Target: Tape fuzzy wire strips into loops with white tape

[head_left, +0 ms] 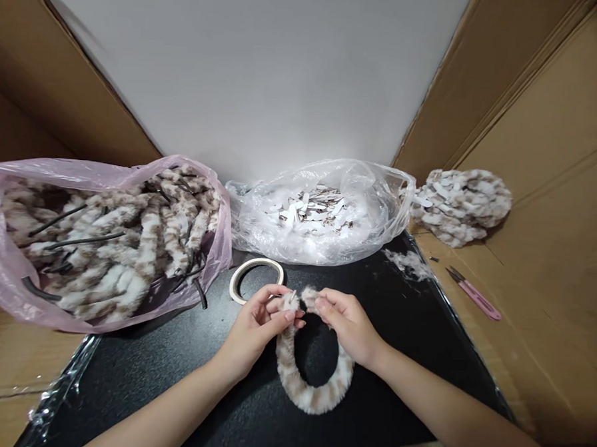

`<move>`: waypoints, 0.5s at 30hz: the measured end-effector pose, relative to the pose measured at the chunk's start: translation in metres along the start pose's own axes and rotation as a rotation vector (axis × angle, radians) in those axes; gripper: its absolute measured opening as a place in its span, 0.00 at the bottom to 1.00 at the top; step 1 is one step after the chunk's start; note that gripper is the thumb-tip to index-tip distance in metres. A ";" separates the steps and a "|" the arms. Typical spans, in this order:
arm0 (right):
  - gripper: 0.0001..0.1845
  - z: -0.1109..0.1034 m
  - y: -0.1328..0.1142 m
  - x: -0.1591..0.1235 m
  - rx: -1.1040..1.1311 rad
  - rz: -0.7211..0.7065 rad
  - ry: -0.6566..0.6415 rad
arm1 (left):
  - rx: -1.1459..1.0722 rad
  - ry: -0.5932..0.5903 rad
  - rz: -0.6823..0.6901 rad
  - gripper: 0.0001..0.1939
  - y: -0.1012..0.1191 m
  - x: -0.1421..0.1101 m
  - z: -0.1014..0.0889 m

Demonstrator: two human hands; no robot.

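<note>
A furry brown-and-white strip is bent into a near-closed loop above the black table, its curve hanging toward me. My left hand pinches one end, where a small pale tip pokes out of the fur. The other end is pinched between the thumb and fingers of my right hand. A narrow gap separates the two ends. Just behind my left hand lies a roll of cream tape, partly covered by the fingers.
At left, a pink plastic bag holds many furry strips with dark cords. A clear bag of small white pieces stands at the back. Pink thread snips, a fur bundle and loose fluff lie right. Cardboard walls flank the table.
</note>
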State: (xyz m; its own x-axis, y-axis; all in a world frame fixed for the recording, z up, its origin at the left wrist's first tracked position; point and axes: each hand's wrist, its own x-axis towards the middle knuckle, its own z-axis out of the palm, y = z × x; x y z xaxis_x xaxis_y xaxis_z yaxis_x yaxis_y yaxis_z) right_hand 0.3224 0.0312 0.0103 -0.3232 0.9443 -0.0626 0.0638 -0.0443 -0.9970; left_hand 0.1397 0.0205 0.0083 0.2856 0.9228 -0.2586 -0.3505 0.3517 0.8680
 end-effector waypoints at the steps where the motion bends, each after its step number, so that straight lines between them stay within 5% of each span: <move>1: 0.17 -0.001 -0.002 -0.001 -0.097 -0.037 -0.004 | 0.012 0.000 0.011 0.15 0.000 0.000 0.000; 5: 0.17 -0.004 -0.009 -0.005 -0.296 -0.087 -0.053 | 0.089 -0.024 0.030 0.11 0.001 -0.002 0.001; 15: 0.14 0.001 -0.009 -0.007 -0.311 -0.172 -0.101 | 0.133 0.035 0.013 0.08 -0.002 -0.001 0.000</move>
State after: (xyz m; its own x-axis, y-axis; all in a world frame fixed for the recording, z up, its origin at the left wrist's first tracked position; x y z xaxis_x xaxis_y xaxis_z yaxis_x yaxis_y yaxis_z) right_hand 0.3235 0.0250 0.0199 -0.4448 0.8916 0.0851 0.2797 0.2286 -0.9325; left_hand 0.1396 0.0188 0.0072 0.2493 0.9329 -0.2598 -0.2320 0.3180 0.9193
